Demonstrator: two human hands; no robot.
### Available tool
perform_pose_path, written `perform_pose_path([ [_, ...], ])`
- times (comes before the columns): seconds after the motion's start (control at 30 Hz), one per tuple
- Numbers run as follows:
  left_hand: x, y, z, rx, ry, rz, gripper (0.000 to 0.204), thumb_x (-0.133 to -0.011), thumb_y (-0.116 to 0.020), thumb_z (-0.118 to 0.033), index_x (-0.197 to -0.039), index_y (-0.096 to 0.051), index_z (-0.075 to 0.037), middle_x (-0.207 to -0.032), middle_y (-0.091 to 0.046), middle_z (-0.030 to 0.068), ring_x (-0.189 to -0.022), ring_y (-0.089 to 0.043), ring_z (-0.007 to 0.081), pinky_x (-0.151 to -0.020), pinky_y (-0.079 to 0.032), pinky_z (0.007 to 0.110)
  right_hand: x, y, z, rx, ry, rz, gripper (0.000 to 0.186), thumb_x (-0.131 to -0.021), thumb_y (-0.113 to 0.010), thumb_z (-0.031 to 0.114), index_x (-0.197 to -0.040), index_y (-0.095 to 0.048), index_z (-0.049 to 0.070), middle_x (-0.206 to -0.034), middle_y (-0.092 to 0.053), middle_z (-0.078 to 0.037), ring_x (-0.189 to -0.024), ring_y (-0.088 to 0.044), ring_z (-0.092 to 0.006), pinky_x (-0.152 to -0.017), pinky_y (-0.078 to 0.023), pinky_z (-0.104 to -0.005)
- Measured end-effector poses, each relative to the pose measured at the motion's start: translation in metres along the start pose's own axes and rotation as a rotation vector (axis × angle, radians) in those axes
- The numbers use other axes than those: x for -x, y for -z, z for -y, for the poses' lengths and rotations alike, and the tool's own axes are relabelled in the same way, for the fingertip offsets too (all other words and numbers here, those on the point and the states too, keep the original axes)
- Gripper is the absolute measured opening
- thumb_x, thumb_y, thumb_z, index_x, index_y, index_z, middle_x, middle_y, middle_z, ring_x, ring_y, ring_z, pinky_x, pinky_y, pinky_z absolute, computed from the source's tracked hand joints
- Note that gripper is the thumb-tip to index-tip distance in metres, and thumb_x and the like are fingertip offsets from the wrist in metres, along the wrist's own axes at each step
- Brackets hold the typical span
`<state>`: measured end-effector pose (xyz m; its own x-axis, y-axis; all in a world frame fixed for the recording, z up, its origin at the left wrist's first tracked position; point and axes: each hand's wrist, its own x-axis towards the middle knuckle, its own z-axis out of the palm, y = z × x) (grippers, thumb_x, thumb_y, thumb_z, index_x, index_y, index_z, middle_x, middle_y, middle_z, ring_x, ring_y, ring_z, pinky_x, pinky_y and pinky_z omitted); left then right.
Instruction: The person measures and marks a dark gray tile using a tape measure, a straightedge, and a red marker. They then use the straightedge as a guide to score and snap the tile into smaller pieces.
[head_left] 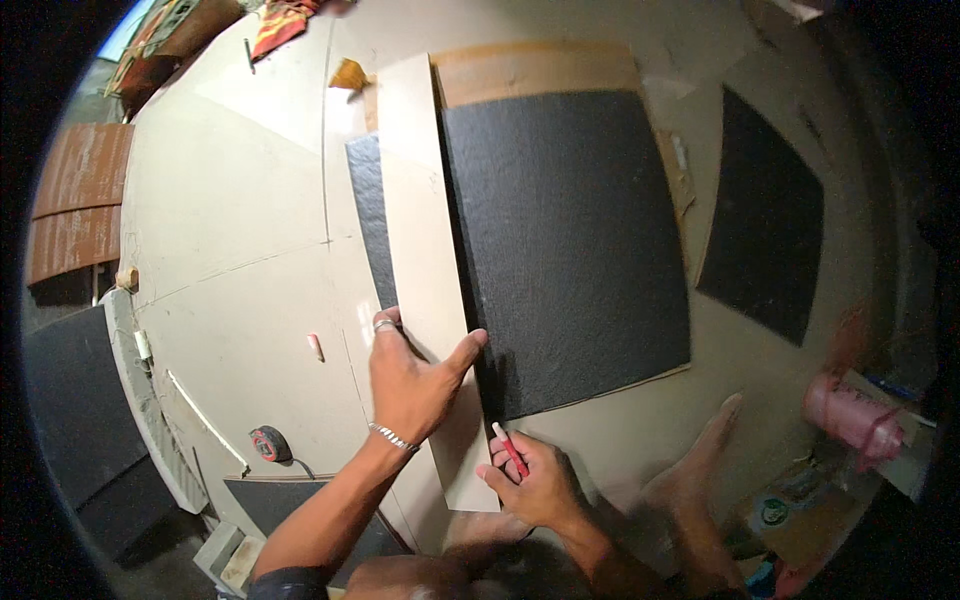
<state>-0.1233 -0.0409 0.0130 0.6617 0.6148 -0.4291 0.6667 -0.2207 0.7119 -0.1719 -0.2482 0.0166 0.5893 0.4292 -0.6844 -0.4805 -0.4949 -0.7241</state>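
A long pale board (422, 220) lies lengthwise across a dark, textured sheet (580, 250), whose narrow left part shows past the board's far side. My left hand (418, 392) spans the board near its closer end, thumb on the right edge and fingers over the left edge. Close to the board's near right corner, my right hand (540, 485) pinches a short red stick with a white tip (510, 449), which looks like a marker or crayon. Its tip points up and left, beside the sheet's near edge. Whether it touches anything I cannot tell.
Brown backing (535, 75) shows past the sheet's far edge. Another dark piece (762, 215) lies to the right, near a pink container (850, 415). On the left are a tape measure (268, 444), a small red-and-white piece (316, 347) and brown panels (82, 200). My bare foot (712, 435) rests near the sheet.
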Motion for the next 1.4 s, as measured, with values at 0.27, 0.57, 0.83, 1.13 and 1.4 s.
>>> perform_pose_path([
  [0.27,0.012,-0.009,-0.038,0.574,0.044,-0.082,0.068,-0.078,-0.090,-0.024,-0.123,-0.048,0.006,-0.101,-0.069,0.0156,-0.088,-0.068,0.0199,-0.079,-0.057,0.033,0.018,0.034,0.073,0.420,0.304,-0.029,0.036,-0.084,-0.083,0.022,-0.106,-0.060,0.005,-0.083,-0.065,-0.012,-0.072,-0.062,-0.0216,-0.068,-0.052,-0.0397],
  [0.57,0.039,0.060,-0.077,1.053,-0.257,0.377,0.070,-0.087,-0.085,-0.036,-0.133,-0.049,0.003,-0.119,-0.062,0.0164,-0.113,-0.064,0.0225,-0.094,-0.056,0.036,0.071,0.180,0.252,1.030,0.607,-0.013,0.031,-0.087,-0.084,0.027,-0.095,-0.065,0.004,-0.070,-0.063,-0.011,-0.058,-0.064,-0.0258,-0.056,-0.049,-0.0370],
  [0.83,0.031,0.228,0.024,0.883,0.442,-0.229,0.085,-0.091,-0.060,-0.054,-0.158,-0.035,-0.008,-0.154,-0.042,0.0269,-0.136,-0.050,0.0385,-0.114,-0.036,0.053,0.023,0.291,0.247,1.350,0.917,0.385,0.033,-0.083,-0.089,0.029,-0.081,-0.063,0.008,-0.064,-0.060,-0.012,-0.053,-0.064,-0.0296,-0.050,-0.049,-0.0399],
  [1.13,0.174,0.165,0.050,0.196,0.432,-0.002,0.020,-0.093,-0.076,-0.010,-0.102,-0.058,-0.004,-0.086,-0.066,0.0046,-0.077,-0.063,0.0128,-0.071,-0.053,0.030,-0.136,0.273,0.275,1.394,1.145,0.824,0.034,-0.083,-0.083,0.038,-0.083,-0.060,0.012,-0.067,-0.065,-0.011,-0.057,-0.068,-0.0351,-0.054,-0.052,-0.0473],
  [1.4,0.218,-0.051,0.048,0.407,0.673,-0.365,0.017,-0.096,-0.076,-0.013,-0.101,-0.063,-0.004,-0.085,-0.066,0.0042,-0.070,-0.064,0.0134,-0.058,-0.055,0.029,-0.290,0.170,0.340,1.523,1.217,0.380,0.068,-0.068,-0.085,0.072,-0.083,-0.070,0.008,-0.084,-0.069,-0.015,-0.081,-0.070,-0.0346,-0.070,-0.054,-0.0453],
])
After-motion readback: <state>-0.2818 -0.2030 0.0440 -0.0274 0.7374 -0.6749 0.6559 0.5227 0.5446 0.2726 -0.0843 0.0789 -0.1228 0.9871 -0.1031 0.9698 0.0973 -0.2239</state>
